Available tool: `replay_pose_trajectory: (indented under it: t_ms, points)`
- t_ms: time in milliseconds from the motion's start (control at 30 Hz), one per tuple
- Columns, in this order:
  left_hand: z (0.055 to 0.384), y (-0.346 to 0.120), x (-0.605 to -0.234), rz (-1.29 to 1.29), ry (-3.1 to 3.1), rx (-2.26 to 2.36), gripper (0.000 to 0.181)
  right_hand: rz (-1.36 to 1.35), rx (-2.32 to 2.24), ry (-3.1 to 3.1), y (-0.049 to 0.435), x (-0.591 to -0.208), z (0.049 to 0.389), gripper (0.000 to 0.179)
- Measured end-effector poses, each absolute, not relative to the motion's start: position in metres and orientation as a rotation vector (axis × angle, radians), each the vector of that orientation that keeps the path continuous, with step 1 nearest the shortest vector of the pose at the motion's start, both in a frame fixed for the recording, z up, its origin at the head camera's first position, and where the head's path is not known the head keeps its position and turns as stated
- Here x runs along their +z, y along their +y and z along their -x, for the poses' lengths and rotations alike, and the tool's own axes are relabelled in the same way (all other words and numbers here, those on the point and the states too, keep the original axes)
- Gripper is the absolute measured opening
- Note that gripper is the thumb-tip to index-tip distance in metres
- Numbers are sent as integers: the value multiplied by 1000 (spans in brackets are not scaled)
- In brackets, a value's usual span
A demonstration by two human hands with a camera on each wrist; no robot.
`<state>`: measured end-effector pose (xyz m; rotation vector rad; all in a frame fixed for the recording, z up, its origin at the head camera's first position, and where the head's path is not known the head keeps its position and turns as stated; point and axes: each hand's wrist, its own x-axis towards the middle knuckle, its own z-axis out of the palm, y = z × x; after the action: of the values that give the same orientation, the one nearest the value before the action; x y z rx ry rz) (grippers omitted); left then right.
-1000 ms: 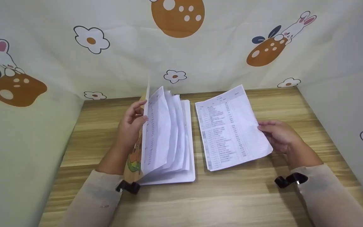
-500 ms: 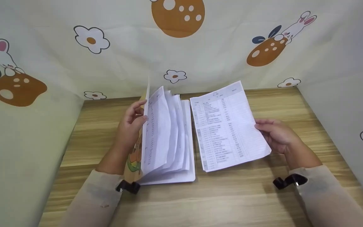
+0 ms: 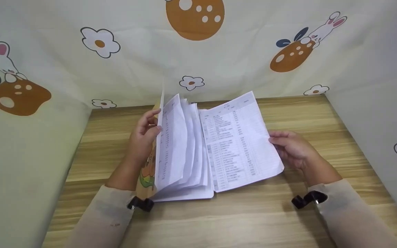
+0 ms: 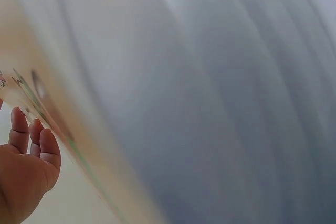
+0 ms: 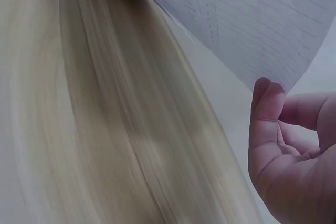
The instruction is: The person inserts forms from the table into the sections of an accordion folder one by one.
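Note:
An open notebook (image 3: 181,144) with several loose-standing white pages lies left of the middle of the table. My left hand (image 3: 143,134) pinches its raised cover (image 3: 147,172), which has a tan outside with an orange and green picture. In the left wrist view, the fingers of the left hand (image 4: 34,156) lie along that cover. A printed sheet of paper (image 3: 236,148) with rows of text is pinched at its right edge by my right hand (image 3: 295,148). The sheet is tilted, and its left edge meets the notebook's right side. The right wrist view shows thumb and fingers of the right hand (image 5: 294,145) on the paper's edge.
The wood-grain table (image 3: 246,220) carries both things. A cloth backdrop (image 3: 136,69) printed with flowers, rabbits and orange fruit rises behind it and at both sides. Black straps sit at both wrists.
My right hand has moved left with the printed sheet, bringing the sheet's left edge from beside the notebook over to its right side. The left hand and the raised cover have stayed in place.

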<state>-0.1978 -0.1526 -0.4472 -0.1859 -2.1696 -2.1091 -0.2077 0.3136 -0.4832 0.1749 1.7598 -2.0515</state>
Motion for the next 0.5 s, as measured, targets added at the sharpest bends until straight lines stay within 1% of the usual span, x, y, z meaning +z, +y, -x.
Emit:
replay_pose_trajectory:
  t_ms: [400, 500]
  points:
    - [198, -155, -450, 210, -2182, -2096, 52, -207, -2036, 1792, 293, -487, 205, 47]
    - [198, -156, -451, 201, -2198, -2087, 52, -223, -2066, 1774, 289, -487, 205, 42]
